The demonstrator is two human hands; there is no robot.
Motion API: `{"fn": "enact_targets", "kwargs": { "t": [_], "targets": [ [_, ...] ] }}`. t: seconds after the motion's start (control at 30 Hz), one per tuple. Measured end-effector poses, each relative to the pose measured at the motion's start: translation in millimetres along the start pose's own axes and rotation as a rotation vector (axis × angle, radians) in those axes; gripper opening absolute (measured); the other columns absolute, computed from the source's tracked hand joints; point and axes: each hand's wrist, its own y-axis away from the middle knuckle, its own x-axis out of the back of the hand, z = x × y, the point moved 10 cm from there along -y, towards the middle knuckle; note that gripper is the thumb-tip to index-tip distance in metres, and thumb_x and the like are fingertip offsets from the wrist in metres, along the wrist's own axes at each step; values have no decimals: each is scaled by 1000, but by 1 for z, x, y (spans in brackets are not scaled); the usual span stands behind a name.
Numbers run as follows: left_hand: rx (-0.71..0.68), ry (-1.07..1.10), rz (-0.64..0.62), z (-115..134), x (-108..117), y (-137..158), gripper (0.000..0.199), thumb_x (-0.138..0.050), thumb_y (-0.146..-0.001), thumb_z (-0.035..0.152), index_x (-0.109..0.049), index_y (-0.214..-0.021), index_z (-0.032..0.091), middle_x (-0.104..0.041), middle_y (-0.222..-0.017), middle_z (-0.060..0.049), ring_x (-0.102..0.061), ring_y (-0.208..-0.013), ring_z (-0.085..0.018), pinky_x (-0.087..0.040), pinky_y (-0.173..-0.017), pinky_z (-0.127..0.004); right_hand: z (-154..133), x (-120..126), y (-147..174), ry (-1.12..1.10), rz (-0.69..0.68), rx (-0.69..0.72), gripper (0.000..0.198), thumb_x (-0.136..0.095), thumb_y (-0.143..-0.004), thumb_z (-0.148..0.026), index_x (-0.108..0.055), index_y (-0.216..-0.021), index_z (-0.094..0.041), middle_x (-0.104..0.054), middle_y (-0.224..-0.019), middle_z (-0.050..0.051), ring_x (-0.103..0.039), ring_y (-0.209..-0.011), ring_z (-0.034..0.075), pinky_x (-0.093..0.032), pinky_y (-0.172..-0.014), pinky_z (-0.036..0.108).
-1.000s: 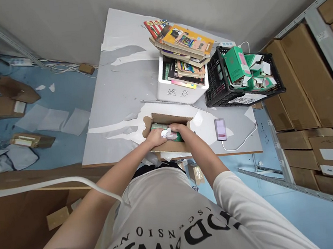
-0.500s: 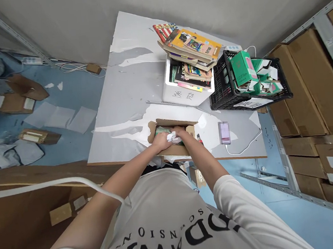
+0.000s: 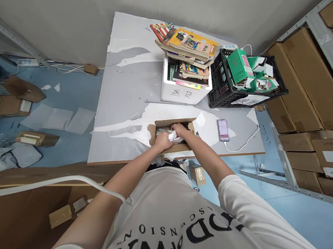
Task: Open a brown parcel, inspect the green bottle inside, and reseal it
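An open cardboard box (image 3: 177, 148) lies near the front edge of the table, its flaps turned out. Both my hands reach into it. My left hand (image 3: 162, 140) is curled over a crumpled whitish piece (image 3: 172, 135), which looks like paper or thin packing. From the other side my right hand (image 3: 180, 130) grips the same whitish piece, its fingers bent down into the box. Little of what lies under my hands shows, and my fingertips are partly hidden.
A white bin (image 3: 181, 95) of books and a black crate (image 3: 226, 100) of green boxes stand at the back. A phone (image 3: 223, 130) on a white cable lies at right. Shelves of cartons (image 3: 316, 81) rise on the right; a large carton (image 3: 13, 227) stands at left.
My hands have pressed a little deeper into the box with the whitish piece. The green item seen inside the box before is now mostly covered. The view has shifted slightly.
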Motion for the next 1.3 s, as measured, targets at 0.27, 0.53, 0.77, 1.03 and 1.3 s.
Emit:
{"fn": "enact_targets", "kwargs": {
  "t": [0.27,0.53,0.77,1.03,1.3],
  "targets": [
    [-5,-7,72,-6,4,-3,31,-65,-68,26,-70,-96,15,-72,-95,-13,-66,-91,-29,-50,-81,-34,3,19,27,-14,79,162,21,-51,-79,-12,-65,-92,-19,-70,-94,5,-61,-85,18,-42,-78,25],
    [38,421,207,-25,19,-2,27,-69,-62,25,-70,-87,16,-72,-90,-10,-66,-84,-25,-50,-77,-34,52,28,83,-798,418,129,17,-47,-82,-32,-58,-85,-19,-64,-78,1,-57,-70,14,-46,-64,25],
    [34,1271,255,-18,13,12,54,-80,-52,28,-63,-102,15,-69,-87,-3,-62,-72,-15,-52,-68,-29,35,-1,113,-1458,476,104,34,-63,-71,-43,-56,-96,-21,-67,-78,-1,-61,-63,14,-50,-58,26],
    [60,1402,401,-3,30,25,52,-82,-47,27,-61,-93,15,-65,-80,-1,-60,-67,-13,-51,-65,-28,-11,8,122,-1490,522,217,34,-64,-73,-47,-57,-94,-21,-70,-78,0,-64,-65,14,-52,-61,27],
    [184,835,886,-161,161,71,52,-79,-52,29,-61,-98,13,-66,-88,-5,-62,-77,-17,-51,-69,-27,13,55,146,-1158,599,282,31,-59,-82,-41,-58,-106,-21,-68,-107,8,-68,-84,16,-54,-82,36]
  ]
}}
